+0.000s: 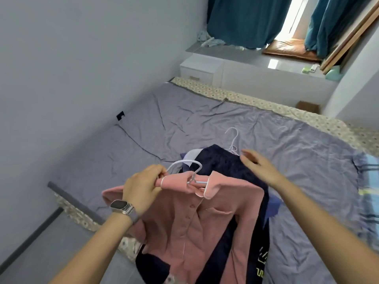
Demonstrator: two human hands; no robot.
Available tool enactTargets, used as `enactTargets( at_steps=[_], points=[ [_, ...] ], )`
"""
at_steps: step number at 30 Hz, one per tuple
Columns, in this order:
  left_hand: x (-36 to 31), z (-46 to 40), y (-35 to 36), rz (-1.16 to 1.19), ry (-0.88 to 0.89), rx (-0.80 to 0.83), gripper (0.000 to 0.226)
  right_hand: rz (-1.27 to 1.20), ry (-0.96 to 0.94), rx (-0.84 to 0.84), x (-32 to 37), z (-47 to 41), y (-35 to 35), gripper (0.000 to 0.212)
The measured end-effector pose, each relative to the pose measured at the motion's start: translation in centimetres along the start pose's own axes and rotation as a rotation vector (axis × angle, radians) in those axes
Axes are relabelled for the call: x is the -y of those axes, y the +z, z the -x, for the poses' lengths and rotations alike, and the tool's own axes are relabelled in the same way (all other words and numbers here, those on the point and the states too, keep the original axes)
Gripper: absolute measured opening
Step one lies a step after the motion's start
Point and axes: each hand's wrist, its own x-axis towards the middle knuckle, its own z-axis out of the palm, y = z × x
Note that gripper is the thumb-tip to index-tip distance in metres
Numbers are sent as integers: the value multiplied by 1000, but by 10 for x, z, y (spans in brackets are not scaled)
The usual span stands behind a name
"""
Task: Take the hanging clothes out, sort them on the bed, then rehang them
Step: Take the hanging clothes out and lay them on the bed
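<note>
A pink button-up shirt point(194, 222) on a white hanger point(190, 167) lies on top of a pile of clothes at the near edge of the bed point(205, 124). My left hand point(143, 185), with a watch on its wrist, grips the shirt's collar and shoulder near the hanger. Under the shirt lies a dark navy garment point(221, 162) with a second white hanger point(232, 140) poking out beyond it. My right hand point(258, 165) hovers open over the navy garment, fingers spread, holding nothing. A pale purple garment point(192, 155) peeks out at the pile's far side.
The bed has a wrinkled grey-blue sheet over a patterned mattress edge point(266, 103). A blue striped cloth point(367, 181) lies at the right. A grey wall runs along the left. A white nightstand point(201, 68) and teal curtains point(246, 19) stand beyond the bed.
</note>
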Motion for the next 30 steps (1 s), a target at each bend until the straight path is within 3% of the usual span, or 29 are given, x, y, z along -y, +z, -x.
enactTargets(
  at_steps=[3,5,9,13,18,21,25,30],
  points=[
    [-1,-25,10,-5,-66,37,32,155,-290,201,10,48,19,30],
    [-6,-41,15,-18,-62,58,30,288,-353,93,-2,68,22,38],
    [-17,-72,29,-49,24,-130,22,171,-285,-163,-19,45,13,49],
    [-22,-88,36,-42,-15,-228,25,345,-114,-234,-53,-42,-11,28],
    [9,-66,55,35,-214,-53,18,826,211,35,-81,-102,14,58],
    [36,-39,55,72,-333,38,20,775,-12,172,-44,-85,74,51],
    [78,15,35,81,-483,121,26,496,-194,412,30,-28,163,43],
    [131,135,-27,91,-719,33,35,379,-409,591,143,45,269,36]
  ],
)
